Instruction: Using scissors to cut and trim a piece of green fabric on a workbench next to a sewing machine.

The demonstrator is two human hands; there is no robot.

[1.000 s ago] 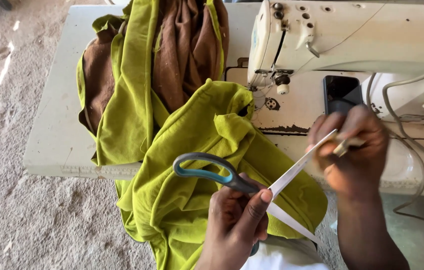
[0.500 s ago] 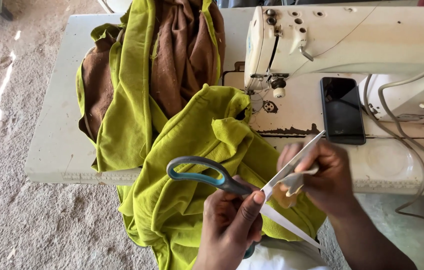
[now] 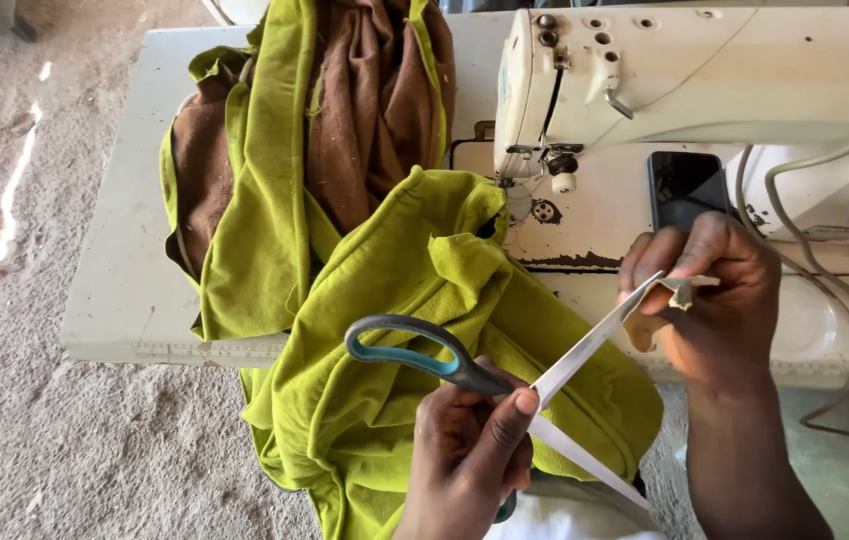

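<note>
white strip (image 3: 585, 352) runs taut between both hands, just in front of the sewing machine (image 3: 705, 90), which fits a wish to keep it straight and off the cloth. right hand (image 3: 715, 305) is pinched on the strip's upper end, fingers narrow, holding it with a small brownish scrap (image 3: 685, 293) below the machine's bed. left hand (image 3: 470, 455) is closed around the strip's lower stretch and around the scissors (image 3: 415, 355), whose teal-lined loop pokes up and away from the machine; the blades are hidden behind the fingers, so i cannot tell if they are open. past this hand the strip drops on toward the person's lap.

outward from the hands, green cloth (image 3: 395, 330) is heaped against the machine's needle end and spills over the worktop (image 3: 120, 290) edge, hanging under the strip. brown cloth (image 3: 365, 110) lies folded inside more green, to the left of the machine. a dark phone (image 3: 685, 185) rests on the machine's bed, right behind the right hand, and a grey cord (image 3: 845, 300) loops down from the machine's right side.

open room lies left of the heap on the bare worktop, and on the sandy floor (image 3: 25, 420) beyond its edge; near the machine it is crowded.
</note>
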